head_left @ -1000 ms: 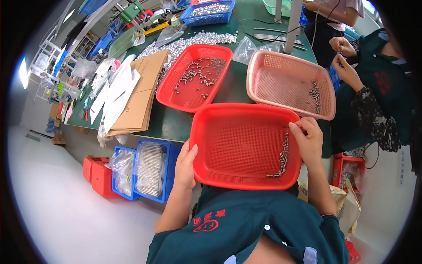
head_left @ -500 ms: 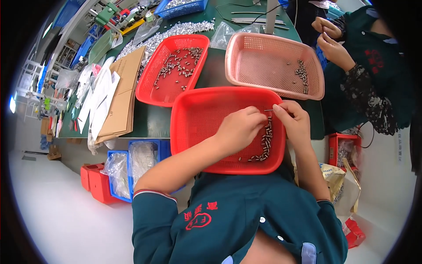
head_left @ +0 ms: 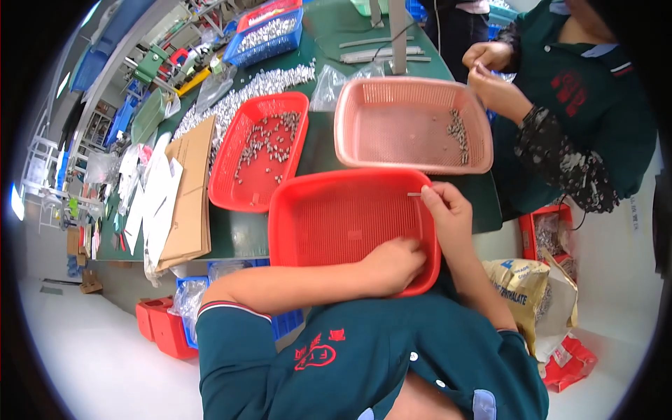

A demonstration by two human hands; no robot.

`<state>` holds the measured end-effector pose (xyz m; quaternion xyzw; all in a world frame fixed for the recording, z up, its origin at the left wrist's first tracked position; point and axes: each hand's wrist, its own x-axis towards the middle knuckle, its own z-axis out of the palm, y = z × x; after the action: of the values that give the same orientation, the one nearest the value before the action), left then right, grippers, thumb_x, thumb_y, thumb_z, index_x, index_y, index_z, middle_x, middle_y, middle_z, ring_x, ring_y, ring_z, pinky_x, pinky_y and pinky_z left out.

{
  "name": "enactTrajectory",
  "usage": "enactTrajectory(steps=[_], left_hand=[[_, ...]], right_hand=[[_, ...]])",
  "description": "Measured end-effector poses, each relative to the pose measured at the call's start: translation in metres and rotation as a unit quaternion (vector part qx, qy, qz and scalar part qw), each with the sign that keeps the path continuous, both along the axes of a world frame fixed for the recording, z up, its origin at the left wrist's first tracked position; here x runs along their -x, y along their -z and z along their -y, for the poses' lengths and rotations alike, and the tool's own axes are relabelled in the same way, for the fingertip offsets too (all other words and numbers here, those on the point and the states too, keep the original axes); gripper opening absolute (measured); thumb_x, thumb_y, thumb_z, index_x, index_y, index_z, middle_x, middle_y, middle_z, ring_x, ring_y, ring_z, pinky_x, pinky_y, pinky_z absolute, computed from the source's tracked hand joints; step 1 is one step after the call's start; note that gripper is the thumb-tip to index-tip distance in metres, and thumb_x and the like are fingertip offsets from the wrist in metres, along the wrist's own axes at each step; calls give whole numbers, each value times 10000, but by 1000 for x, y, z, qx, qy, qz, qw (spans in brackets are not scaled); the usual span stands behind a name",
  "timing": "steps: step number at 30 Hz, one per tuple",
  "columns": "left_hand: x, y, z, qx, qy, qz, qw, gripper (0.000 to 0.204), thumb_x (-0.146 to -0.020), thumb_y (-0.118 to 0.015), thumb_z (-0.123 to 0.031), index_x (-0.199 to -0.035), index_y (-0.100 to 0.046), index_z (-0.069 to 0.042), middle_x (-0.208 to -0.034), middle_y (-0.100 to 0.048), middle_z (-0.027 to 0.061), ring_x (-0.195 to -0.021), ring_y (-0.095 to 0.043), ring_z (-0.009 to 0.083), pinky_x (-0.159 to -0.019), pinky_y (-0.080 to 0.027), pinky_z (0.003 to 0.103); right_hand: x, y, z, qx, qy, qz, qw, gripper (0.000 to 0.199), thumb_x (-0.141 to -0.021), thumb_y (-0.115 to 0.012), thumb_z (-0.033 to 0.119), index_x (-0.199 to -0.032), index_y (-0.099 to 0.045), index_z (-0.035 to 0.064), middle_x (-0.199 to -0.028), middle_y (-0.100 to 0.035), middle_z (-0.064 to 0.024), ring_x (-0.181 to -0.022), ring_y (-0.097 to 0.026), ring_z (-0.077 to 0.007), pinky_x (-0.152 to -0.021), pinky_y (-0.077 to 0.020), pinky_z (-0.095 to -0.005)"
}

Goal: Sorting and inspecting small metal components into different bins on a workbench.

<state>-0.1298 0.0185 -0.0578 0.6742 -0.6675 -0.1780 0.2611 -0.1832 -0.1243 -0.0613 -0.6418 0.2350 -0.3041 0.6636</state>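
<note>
A red mesh basket (head_left: 315, 271) stands in front of me, its near edge close to my body. Inside its near right corner is my left hand (head_left: 397, 266), back up and fingers curled down. It hides the small metal parts there, and what its fingers hold is out of sight. At the basket's right rim my right hand (head_left: 449, 210) pinches a thin metal pin (head_left: 415, 194) between thumb and forefinger. The pin points left over the basket.
Behind stand another red basket (head_left: 217, 192) and a pink one (head_left: 341, 133), both with small metal parts. Flat cardboard (head_left: 189, 203) lies at left, near a heap of silvery parts (head_left: 231, 105). A co-worker's hands (head_left: 493, 87) are at the far right.
My left hand has moved from beside the pin down to the near right corner of the basket. My right hand still holds the pin. The whole view has shifted a little.
</note>
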Motion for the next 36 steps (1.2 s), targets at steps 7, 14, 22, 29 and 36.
enactTrajectory(steps=[7, 14, 22, 29, 36], left_hand=[[9, -15, -7, -178, -1, -77, 981, 210, -853, -510, -220, -898, -583, -28, -858, -613, 187, -822, -601, 375, -736, -494, 442], [11, 4, -9, -201, 21, -159, 967, 238, -898, -454, -221, -976, -549, -18, -860, -595, 251, -794, -593, 411, -737, -477, 468], [-54, -29, 6, -188, -245, -772, 556, 264, -948, -479, -319, -810, -487, -93, -685, -456, 13, -464, -338, 64, -363, -270, 167], [-57, -32, -9, -9, -268, -886, 379, 287, -950, -468, -321, -849, -505, -55, -811, -470, 56, -688, -481, 131, -528, -457, 215], [-64, -36, -26, -26, -233, -877, 420, 336, -950, -443, -402, -808, -501, -103, -648, -411, -14, -504, -337, 81, -409, -294, 187]], right_hand=[[7, 5, -7, 28, 23, -25, 999, 158, -845, -635, 127, -803, -589, -19, -721, -499, 4, -617, -426, -57, -562, -378, -210], [14, 1, -9, 75, 28, -23, 996, 154, -833, -640, 120, -786, -580, -14, -711, -491, -22, -607, -422, -82, -558, -370, -222], [0, 1, 8, 96, 38, -25, 994, 141, -819, -657, 112, -799, -604, -17, -707, -529, -27, -608, -469, -76, -554, -396, -228], [-4, -9, 11, 158, 63, -44, 984, 130, -812, -660, 97, -817, -621, -27, -780, -560, -45, -635, -532, -109, -597, -426, -226], [9, -52, 1, 296, 77, -44, 951, 96, -794, -656, 63, -797, -620, -26, -722, -550, -72, -617, -536, -152, -579, -432, -248]])
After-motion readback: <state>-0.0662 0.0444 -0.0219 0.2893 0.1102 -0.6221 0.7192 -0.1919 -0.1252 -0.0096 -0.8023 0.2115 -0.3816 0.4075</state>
